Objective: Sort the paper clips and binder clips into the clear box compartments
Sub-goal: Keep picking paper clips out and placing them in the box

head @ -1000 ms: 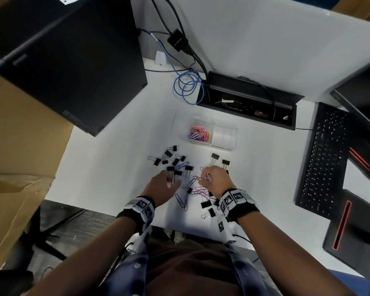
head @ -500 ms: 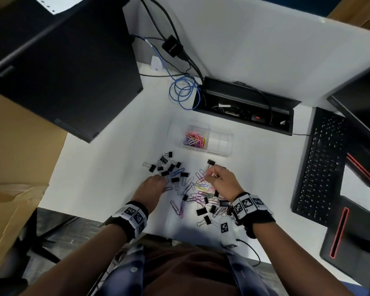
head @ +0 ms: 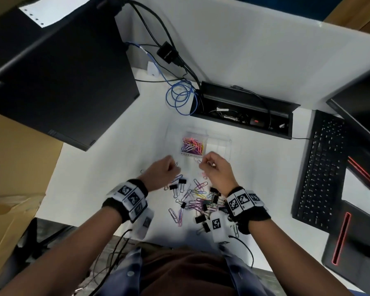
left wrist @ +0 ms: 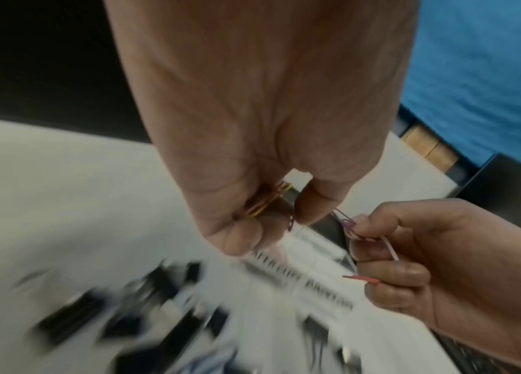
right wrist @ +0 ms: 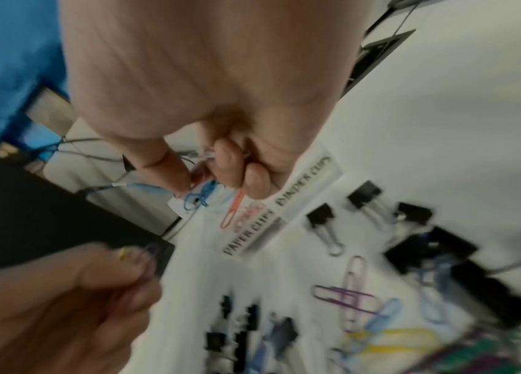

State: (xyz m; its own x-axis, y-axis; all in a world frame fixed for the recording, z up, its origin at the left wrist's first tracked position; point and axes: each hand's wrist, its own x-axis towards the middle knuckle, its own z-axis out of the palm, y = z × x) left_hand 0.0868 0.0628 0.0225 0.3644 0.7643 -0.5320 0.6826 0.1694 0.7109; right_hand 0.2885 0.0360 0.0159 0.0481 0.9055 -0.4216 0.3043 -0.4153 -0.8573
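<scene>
The clear box (head: 219, 144) stands on the white desk; its left compartment holds several coloured paper clips (head: 192, 144), the right one looks bare. My left hand (head: 166, 168) (left wrist: 265, 215) hovers just short of the box, gripping a small bunch of paper clips (left wrist: 267, 200). My right hand (head: 212, 165) (right wrist: 217, 174) is beside it at the box's near wall, pinching several paper clips (right wrist: 232, 211), one orange. Loose paper clips and black binder clips (head: 198, 198) lie scattered nearer to me. Labels (right wrist: 277, 210) read PAPER CLIPS and BINDER CLIPS.
A black computer case (head: 51, 77) stands at left, with a cardboard box (head: 13, 167) beyond it. An open cable tray (head: 241, 112) and blue cable (head: 179, 97) lie behind the clear box. A keyboard (head: 320, 167) and black devices sit at right.
Both hands have lifted off the pile and moved forward to the near side of the clear box, each carrying paper clips.
</scene>
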